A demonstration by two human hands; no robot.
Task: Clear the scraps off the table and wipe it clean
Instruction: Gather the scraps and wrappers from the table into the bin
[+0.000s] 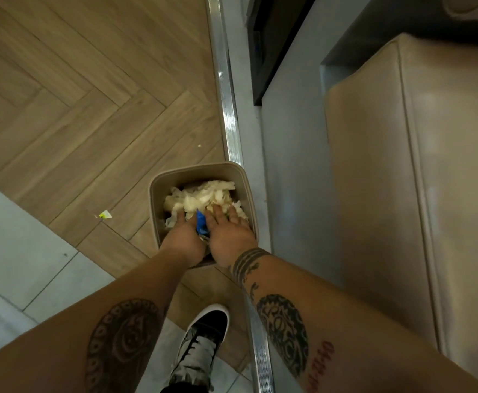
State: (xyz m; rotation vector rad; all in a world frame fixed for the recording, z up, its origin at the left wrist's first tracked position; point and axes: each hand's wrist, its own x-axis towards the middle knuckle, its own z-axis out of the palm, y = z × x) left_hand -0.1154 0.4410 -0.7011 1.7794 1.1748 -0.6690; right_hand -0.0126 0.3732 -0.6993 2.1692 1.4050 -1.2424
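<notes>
A: We've got both hands down in the bin [158, 194], left hand [183, 240] and right hand [229, 236] spread flat on the scraps [201, 198]

B: They look soft and light, crumpled paper; they'd spring back. We'd press from the top, with the blue bit [201, 224] between our hands

A: One yellow scrap [105, 214] lies on the floor left of the bin

One view only: your head cam, looking steeply down past both forearms. Bin [158, 194] sits near centre at arm's reach, floor [76, 95] fills the left, bench [430, 165] the right, your shoe [203, 330] at the bottom edge.
</notes>
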